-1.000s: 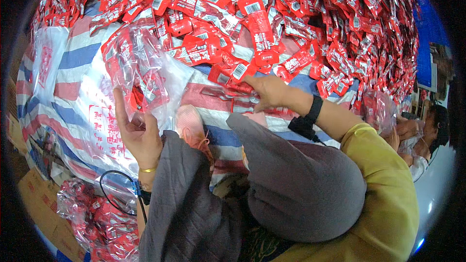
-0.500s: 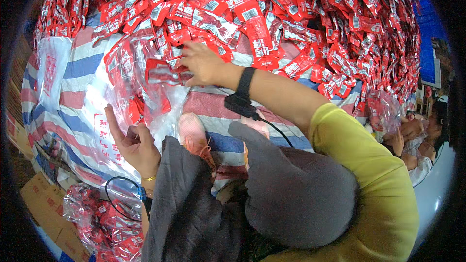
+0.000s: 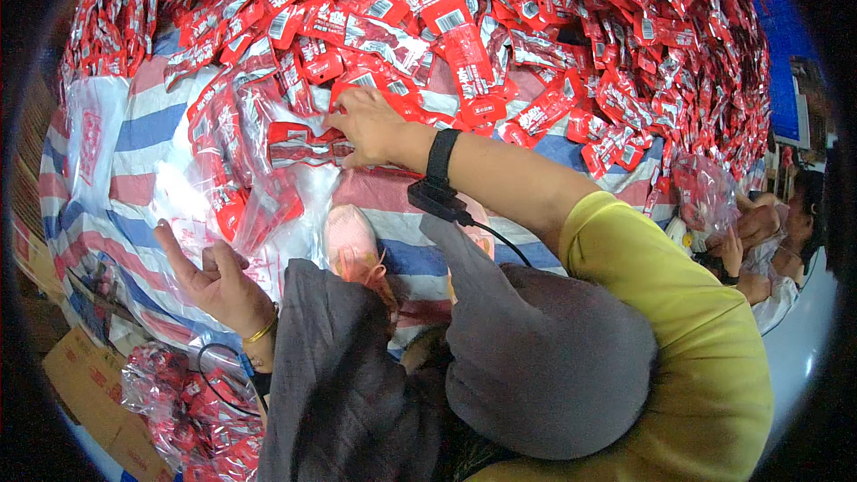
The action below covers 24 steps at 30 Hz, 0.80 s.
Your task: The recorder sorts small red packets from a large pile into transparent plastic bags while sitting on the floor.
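Observation:
My right hand (image 3: 375, 128) reaches left across the near edge of a heap of red and silver sealed snack packets (image 3: 464, 54). Its fingers are spread and bent, with the fingertips at the right end of a red packet (image 3: 303, 145). That packet lies at the mouth of a clear plastic bag (image 3: 254, 138) with several more red packets inside. My left hand (image 3: 219, 290) is below the bag, index finger stretched out and the other fingers bent, with nothing seen in it. Beneath it lies clear and white plastic film with red print.
A striped red, white and blue sheet (image 3: 161, 125) covers the ground, with my pink shoes (image 3: 351, 241) on it. Filled clear bags of packets (image 3: 201, 411) and cardboard (image 3: 94, 384) lie at lower left. Another person (image 3: 759, 232) sits at far right beside a clear bag (image 3: 705, 196).
My left hand has drawn down and to the left, away from the bag. My right hand's fingers have lowered onto the packet's end. Packets inside the bag have shifted slightly.

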### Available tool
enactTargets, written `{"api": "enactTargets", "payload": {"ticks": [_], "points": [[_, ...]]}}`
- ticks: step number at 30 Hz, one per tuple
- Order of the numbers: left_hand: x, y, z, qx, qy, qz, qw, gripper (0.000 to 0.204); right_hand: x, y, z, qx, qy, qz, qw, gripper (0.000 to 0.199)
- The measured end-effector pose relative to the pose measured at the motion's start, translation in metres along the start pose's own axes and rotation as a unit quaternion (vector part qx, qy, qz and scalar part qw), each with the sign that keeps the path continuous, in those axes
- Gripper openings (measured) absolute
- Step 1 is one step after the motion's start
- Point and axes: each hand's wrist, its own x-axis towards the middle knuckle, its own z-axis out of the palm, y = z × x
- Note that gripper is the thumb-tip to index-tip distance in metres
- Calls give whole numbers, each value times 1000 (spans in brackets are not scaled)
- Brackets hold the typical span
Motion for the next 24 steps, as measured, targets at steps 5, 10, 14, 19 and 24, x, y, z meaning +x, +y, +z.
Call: {"api": "enactTargets", "payload": {"ticks": [5, 10, 14, 19, 24], "points": [[9, -5, -20, -5, -4, -16, 1000, 79, -38, -22, -20, 40, -37, 132, 990, 49], [5, 4, -6, -30, -18, 10, 999, 77, -83, 5, -12, -28, 133, 213, 968, 57], [1, 6, -1, -26, -37, -30, 999, 78, -80, -17, -13, -69, -15, 148, 986, 61], [-3, 10, 11, -43, -64, -13, 997, 81, -95, -26, -13, -3, -146, 119, 982, 59], [2, 9, 5, -14, -83, 12, 996, 83, -76, 4, -44, 190, 9, 210, 959, 79]]}}
